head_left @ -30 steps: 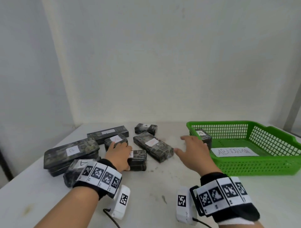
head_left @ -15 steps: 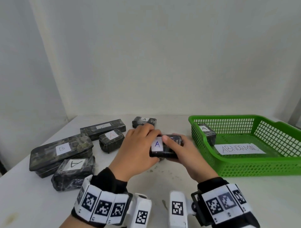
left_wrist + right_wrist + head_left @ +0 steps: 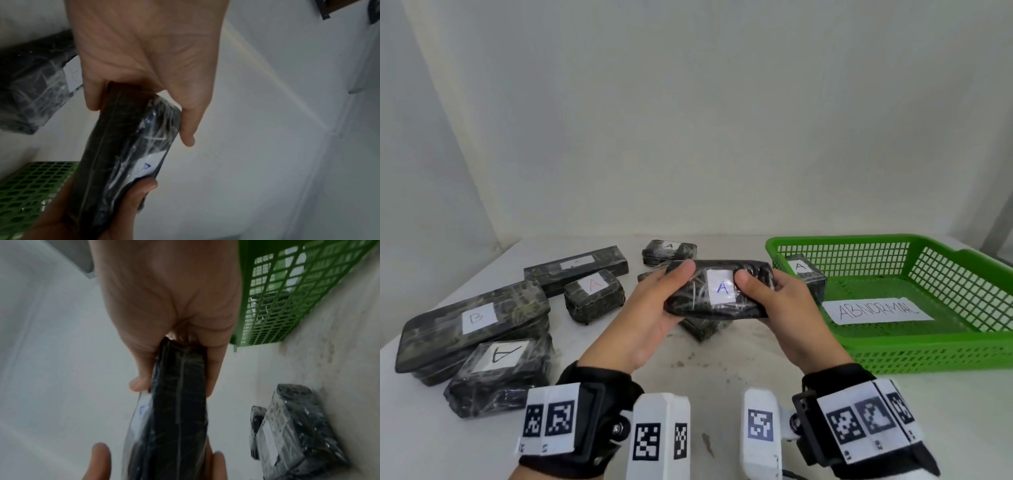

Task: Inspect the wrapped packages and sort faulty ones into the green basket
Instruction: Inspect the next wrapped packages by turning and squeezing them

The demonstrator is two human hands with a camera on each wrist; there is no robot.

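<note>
Both hands now grip one package (image 3: 717, 290) lifted off the desk (image 3: 722, 394), the left hand (image 3: 650, 315) and right hand (image 3: 787, 308) at its ends, label up beside the green basket (image 3: 928, 353): inspection has begun, sorting undecided.

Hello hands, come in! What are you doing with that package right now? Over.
Left hand and right hand both grip blue-A package, lifted off table. Green basket holds one package. Nothing blocking.
</note>
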